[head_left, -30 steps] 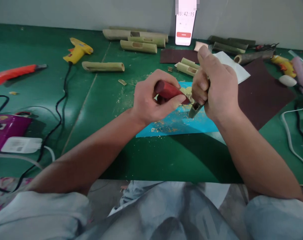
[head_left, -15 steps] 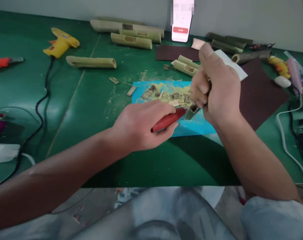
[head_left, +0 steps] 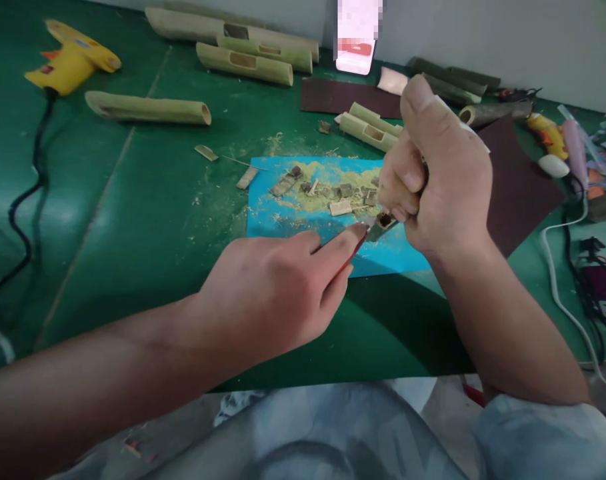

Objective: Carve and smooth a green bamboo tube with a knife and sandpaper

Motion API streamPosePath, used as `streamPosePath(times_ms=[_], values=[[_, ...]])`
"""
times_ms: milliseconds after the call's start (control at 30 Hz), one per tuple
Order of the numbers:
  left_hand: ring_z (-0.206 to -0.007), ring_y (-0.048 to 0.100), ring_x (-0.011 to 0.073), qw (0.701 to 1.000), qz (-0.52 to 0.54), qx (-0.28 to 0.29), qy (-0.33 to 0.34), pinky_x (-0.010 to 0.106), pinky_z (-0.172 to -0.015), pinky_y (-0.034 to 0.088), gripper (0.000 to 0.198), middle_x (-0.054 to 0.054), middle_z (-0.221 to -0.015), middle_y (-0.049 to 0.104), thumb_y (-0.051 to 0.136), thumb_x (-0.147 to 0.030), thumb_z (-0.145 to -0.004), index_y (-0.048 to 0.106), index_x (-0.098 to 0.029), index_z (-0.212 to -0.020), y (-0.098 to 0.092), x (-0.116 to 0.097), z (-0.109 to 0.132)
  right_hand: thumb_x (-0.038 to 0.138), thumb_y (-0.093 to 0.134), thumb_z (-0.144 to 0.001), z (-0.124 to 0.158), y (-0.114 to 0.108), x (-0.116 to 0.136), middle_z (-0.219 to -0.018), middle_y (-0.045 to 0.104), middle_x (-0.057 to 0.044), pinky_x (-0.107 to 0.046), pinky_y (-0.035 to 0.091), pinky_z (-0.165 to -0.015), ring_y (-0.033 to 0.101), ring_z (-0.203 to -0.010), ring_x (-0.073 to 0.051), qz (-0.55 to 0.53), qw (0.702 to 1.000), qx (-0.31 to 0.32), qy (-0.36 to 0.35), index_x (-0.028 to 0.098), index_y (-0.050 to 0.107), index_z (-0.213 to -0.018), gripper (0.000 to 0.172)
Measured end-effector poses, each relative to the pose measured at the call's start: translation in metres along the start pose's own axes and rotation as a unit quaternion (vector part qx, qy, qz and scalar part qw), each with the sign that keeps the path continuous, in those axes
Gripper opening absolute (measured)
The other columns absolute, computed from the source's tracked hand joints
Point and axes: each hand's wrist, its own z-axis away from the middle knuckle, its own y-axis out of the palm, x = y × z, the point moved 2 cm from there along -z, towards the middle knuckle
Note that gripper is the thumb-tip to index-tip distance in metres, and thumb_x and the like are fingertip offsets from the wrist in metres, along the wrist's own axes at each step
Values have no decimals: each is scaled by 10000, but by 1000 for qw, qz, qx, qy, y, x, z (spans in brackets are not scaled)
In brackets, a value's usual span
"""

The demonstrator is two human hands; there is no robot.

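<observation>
My left hand (head_left: 283,283) is closed on a red-handled knife (head_left: 351,257), its index finger stretched along the handle. The knife's tip meets the near end of a short dark-green bamboo tube (head_left: 377,231) with a notch cut in its upper side. My right hand (head_left: 445,170) grips that tube in a fist, thumb up, hiding most of it. Below both hands lies a blue sheet (head_left: 283,223), strewn with sawdust (head_left: 333,180) and several small bamboo offcuts (head_left: 341,208).
Several notched bamboo tubes (head_left: 245,63) lie at the back, with a single tube (head_left: 147,110) nearer left. A yellow glue gun (head_left: 73,57) trails its black cord. A phone (head_left: 355,40) leans on the wall. Dark brown sheets (head_left: 520,180) and white cables (head_left: 550,267) are on the right.
My left hand has turned over the knife, so less of the red handle shows, and its index finger now points along it. My right hand keeps the bamboo. The view has shifted slightly.
</observation>
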Motion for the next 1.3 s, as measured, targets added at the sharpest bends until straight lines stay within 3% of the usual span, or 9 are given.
streamPosePath(times_ms=[133, 367, 467, 567, 633, 800, 1000, 1133, 1300], values=[[-479, 549, 159, 996, -78, -9, 32, 262, -414, 333, 384, 10, -644, 607, 459, -297, -964, 606, -251, -1316, 7, 1, 1, 558, 668, -849, -1, 1, 1, -365, 251, 58, -327, 215, -352, 259, -313, -110, -18, 1000, -3, 3, 245, 332, -428, 623], [-526, 583, 141, 992, -104, -28, 66, 250, -433, 344, 418, 0, -695, 622, 488, -296, -970, 543, -258, -1383, 26, 17, 3, 537, 680, -852, -3, 3, 3, -365, 207, 68, -322, 207, -359, 234, -316, -102, -22, 999, -32, 17, 244, 318, -401, 648], [-574, 615, 145, 991, -97, -40, 79, 252, -456, 357, 403, -11, -705, 623, 500, -302, -973, 552, -268, -1371, 29, 26, 1, 528, 684, -850, -4, 2, 3, -360, 200, 73, -318, 202, -367, 242, -304, -96, -24, 999, -16, 16, 239, 312, -403, 648], [-624, 636, 150, 990, -82, -57, 102, 255, -485, 365, 379, -22, -728, 630, 521, -313, -977, 567, -298, -1353, 31, 37, -2, 411, 580, -941, -3, -1, 4, -365, 190, 74, -312, 200, -367, 243, -300, -93, -22, 1000, -7, 7, 238, 310, -423, 608], [-631, 630, 145, 987, -75, -68, 123, 253, -499, 359, 370, -27, -744, 636, 531, -318, -977, 572, -314, -1345, 32, 44, -5, 322, 536, -974, -3, -2, 5, -389, 267, 63, -303, 231, -383, 326, -325, -97, -4, 999, 40, 33, 225, 344, -451, 565], [-513, 501, 124, 958, -101, -137, 232, 252, -496, 308, 385, -44, -622, 566, 543, -350, -960, 595, -251, -1329, 32, 53, -9, 551, 650, -866, -2, -1, 7, -358, 228, 58, -314, 202, -382, 271, -309, -89, -12, 998, 0, 57, 217, 308, -427, 649], [-497, 495, 104, 947, -68, -167, 265, 249, -500, 307, 343, -55, -575, 593, 603, -344, -916, 638, -278, -1251, 28, 55, -9, 449, 543, -958, -1, -2, 7, -351, 245, 46, -324, 243, -387, 288, -310, -105, -7, 999, 11, 33, 226, 302, -426, 625], [-516, 560, 123, 963, -21, -157, 216, 265, -507, 373, 369, -44, -634, 671, 608, -299, -876, 627, -249, -1240, 24, 55, -10, 320, 477, -999, 0, -6, 7, -392, 305, 40, -317, 297, -403, 349, -343, -117, 1, 998, 49, 32, 225, 360, -463, 557], [-708, 684, 130, 984, 80, -130, 90, 233, -623, 492, 313, -4, -894, 761, 678, -300, -843, 649, -190, -1135, 21, 51, -12, 505, 600, -921, -1, -3, 8, -363, 271, 51, -315, 275, -387, 311, -319, -113, -7, 999, 41, 34, 235, 336, -431, 618]])
